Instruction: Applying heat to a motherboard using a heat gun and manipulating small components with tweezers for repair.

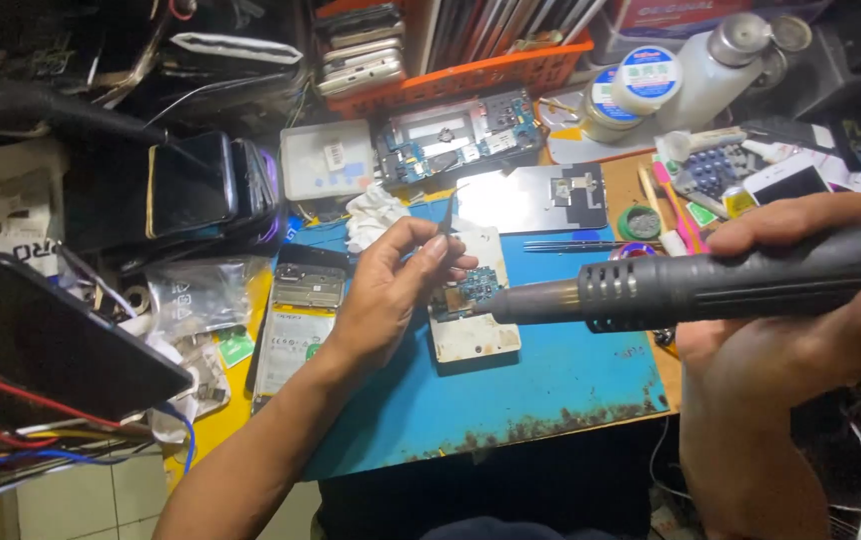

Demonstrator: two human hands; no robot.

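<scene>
My left hand (391,285) pinches thin black tweezers (448,215), their tip pointing up above a small blue circuit board (478,287). The board lies on a white rectangular holder (471,335) on the blue work mat (551,385). My right hand (801,290) grips the dark handle of a hot-air tool (671,290). The tool lies level, and its metal nozzle (521,303) points left at the board's right edge, close to my left fingertips.
A yellow-backed phone (291,345) lies left of the mat. Opened phone frames (456,135), a metal plate (531,198) and an orange basket (471,75) are behind. Jars and a white bottle (711,60) stand at back right. A dark tablet (51,340) juts in at left.
</scene>
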